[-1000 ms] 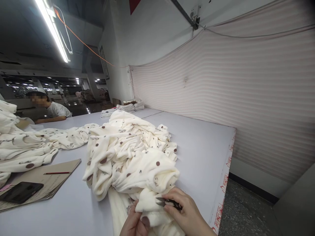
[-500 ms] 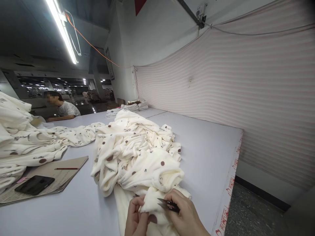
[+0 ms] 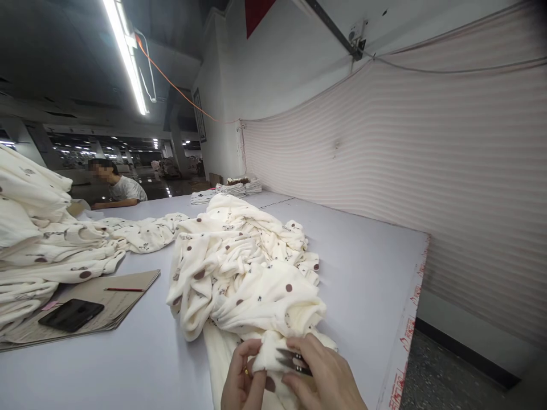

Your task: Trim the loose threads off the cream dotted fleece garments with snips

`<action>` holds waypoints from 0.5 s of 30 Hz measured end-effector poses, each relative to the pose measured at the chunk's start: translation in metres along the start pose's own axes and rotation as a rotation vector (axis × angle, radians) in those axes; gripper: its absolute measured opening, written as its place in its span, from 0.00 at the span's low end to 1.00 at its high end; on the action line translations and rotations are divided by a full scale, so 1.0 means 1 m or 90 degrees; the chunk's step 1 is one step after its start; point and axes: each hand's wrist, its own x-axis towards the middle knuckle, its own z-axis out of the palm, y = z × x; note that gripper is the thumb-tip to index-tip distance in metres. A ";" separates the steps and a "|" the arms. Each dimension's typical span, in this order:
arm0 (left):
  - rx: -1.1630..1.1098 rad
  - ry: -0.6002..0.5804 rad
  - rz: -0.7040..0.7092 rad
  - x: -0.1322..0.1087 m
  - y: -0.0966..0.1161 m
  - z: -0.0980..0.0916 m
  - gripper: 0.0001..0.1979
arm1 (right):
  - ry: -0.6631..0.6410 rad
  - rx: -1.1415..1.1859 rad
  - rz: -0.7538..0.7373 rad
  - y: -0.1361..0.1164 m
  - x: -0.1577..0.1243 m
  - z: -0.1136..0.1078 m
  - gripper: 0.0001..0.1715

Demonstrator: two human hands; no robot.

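Observation:
A cream fleece garment [image 3: 256,296] with brown dots and small dark prints lies bunched on the table, its near end reaching down to my hands. My left hand [image 3: 244,373] pinches an edge of this cloth between thumb and fingers; a ring shows on one finger. In my right hand [image 3: 322,370] is a pair of small black thread snips [image 3: 294,362], the blades pointing left over the cloth close to the left fingertips. Fingers of the right hand also touch the fabric. The palms are turned away from view.
At left, more cream garments [image 3: 55,245] are heaped beside a paper pad [image 3: 128,299] holding a black phone [image 3: 71,315] and a red pencil [image 3: 123,290]. Folded cloth stacks [image 3: 231,188] sit at the far edge. Another person [image 3: 126,188] leans on the table. A striped sheet [image 3: 384,154] hangs at right.
The view has shifted slightly, so the scene sits further right. Both hands stay at the cloth's near end; the right fingers have closed in around the snips and fabric.

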 end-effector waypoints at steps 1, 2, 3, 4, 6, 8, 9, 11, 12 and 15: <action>0.013 -0.013 -0.019 0.001 0.001 -0.001 0.18 | 0.012 0.005 -0.006 0.004 0.000 0.002 0.21; 0.027 -0.034 -0.048 0.002 0.001 -0.001 0.18 | 0.029 0.016 -0.011 0.008 0.001 0.002 0.22; 0.030 -0.062 -0.088 0.003 0.002 -0.002 0.17 | 0.047 0.034 -0.014 0.010 0.004 0.002 0.23; 0.013 -0.090 -0.140 0.005 0.003 -0.002 0.15 | 0.069 0.056 -0.011 0.012 0.008 0.000 0.23; -0.065 -0.128 -0.243 0.008 0.005 -0.002 0.14 | 0.118 0.114 0.020 0.014 0.018 -0.004 0.18; -0.147 -0.129 -0.303 0.010 0.006 -0.002 0.13 | 0.158 0.176 0.071 0.012 0.026 -0.010 0.12; -0.172 -0.127 -0.316 0.011 0.006 -0.002 0.13 | 0.170 0.202 0.093 0.010 0.027 -0.012 0.11; -0.196 -0.126 -0.319 0.013 0.005 -0.001 0.13 | 0.147 0.226 0.102 0.005 0.025 -0.016 0.10; -0.212 -0.126 -0.319 0.013 0.004 -0.001 0.14 | 0.114 0.219 0.085 0.003 0.022 -0.017 0.09; -0.244 -0.117 -0.306 0.015 -0.002 0.001 0.15 | -0.002 0.146 0.029 -0.002 0.010 -0.017 0.08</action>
